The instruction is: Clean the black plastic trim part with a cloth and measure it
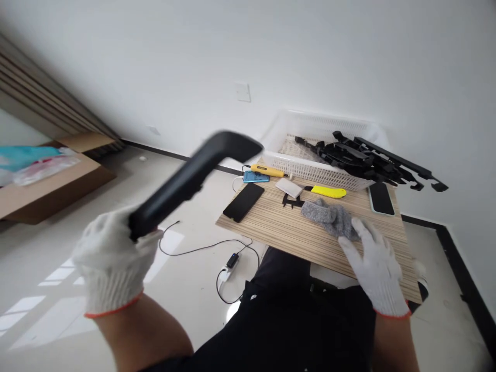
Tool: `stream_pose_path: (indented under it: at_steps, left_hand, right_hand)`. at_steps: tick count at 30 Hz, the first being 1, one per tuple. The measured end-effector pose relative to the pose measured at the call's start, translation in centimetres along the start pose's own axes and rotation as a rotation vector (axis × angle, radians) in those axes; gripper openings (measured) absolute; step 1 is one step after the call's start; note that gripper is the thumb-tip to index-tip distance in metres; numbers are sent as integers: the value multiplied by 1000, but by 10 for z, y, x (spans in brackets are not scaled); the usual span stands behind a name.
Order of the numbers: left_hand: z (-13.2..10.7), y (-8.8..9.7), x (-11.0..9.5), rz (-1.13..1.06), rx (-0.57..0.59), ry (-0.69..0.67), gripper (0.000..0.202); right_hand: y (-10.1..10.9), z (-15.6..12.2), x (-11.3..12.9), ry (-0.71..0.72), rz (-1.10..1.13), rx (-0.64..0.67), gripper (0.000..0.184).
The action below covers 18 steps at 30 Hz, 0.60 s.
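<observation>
Black bar (194, 178) is gripped at its lower end by the left hand (110, 263), left of centre; right hand (374, 263) is spread on the surface (294, 232), touching a grey glove (329, 217). A firm grip is best kept.

Long bent black plastic part (194, 178), raised, tilted above the floor

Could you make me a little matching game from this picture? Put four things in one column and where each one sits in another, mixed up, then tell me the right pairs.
Things:
1. black curved bar
2. grey glove
3. black plastic parts
4. yellow utility knife

Places:
A. piled in the white basket
B. gripped in the left hand, raised beside the board
C. on the wooden board, just in front of the basket
D. on the board, at the fingertips of the right hand

Pairs: 1-B, 2-D, 3-A, 4-C
</observation>
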<state>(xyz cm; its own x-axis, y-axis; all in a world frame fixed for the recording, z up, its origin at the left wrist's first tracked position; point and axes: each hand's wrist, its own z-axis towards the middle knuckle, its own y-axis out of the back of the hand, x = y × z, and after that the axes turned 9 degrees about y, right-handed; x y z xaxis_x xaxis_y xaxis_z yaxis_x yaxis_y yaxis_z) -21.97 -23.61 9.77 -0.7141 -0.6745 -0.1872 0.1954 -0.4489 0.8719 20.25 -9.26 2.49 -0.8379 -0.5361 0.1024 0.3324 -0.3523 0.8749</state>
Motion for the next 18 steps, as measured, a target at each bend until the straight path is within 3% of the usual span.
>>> stream_pose_path:
  at_steps: [3,6,9,12,13,15,17,18]
  left_hand:
    - [-5,-18,-12,-120,-92,-296,30]
    - [-3,-42,-19,-276,-142,-448,23]
    - [3,-63,-18,-461,-250,-402,20]
    - [10,-76,-26,-622,-273,-381,34]
    - [12,-79,-32,-686,-298,-388,40]
    - [15,-84,-52,-803,-288,-401,49]
    - [16,-90,-75,-920,-198,-345,52]
    - [14,-93,-86,-997,-110,-281,53]
  right_hand:
    - [3,15,26,134,145,-40,56]
    - [-21,24,28,273,40,133,47]
    - [-40,23,4,214,-29,349,42]
    - [-29,21,-4,-32,121,311,46]
    - [-21,22,3,-76,266,294,48]
    - [-7,23,29,-35,659,369,53]
    - [-1,26,62,41,864,581,68]
    - [-1,28,78,19,898,655,63]
